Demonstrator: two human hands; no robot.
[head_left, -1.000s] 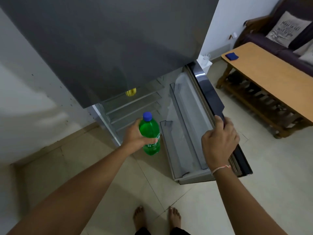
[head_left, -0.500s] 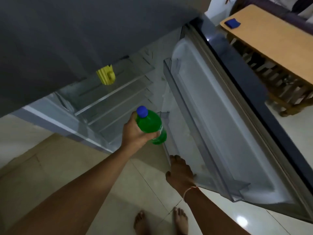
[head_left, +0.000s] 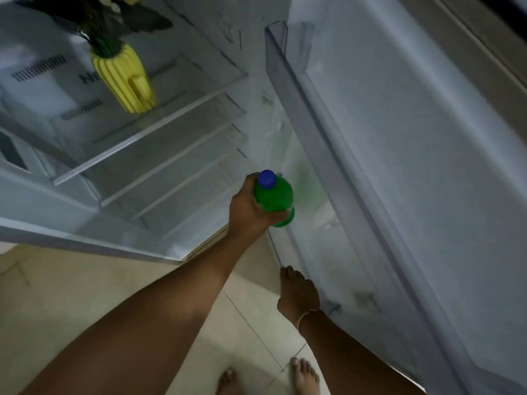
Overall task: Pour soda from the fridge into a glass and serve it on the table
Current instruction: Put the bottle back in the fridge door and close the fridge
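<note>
Soda bottle (head_left: 275, 199) (green, blue cap) sits gripped in our left hand (head_left: 251, 210) at centre, before the open fridge (head_left: 159, 143). Toward five o'clock, our right hand (head_left: 298, 296) rests fingers-extended against the door shelf (head_left: 336, 252), holding nothing.

Domestic interior, a home: open fridge (head_left: 159, 155) with glass shelves, yellow vase (head_left: 125, 78) inside, pale tiled floor (head_left: 242, 323), bare feet (head_left: 303, 372).
</note>
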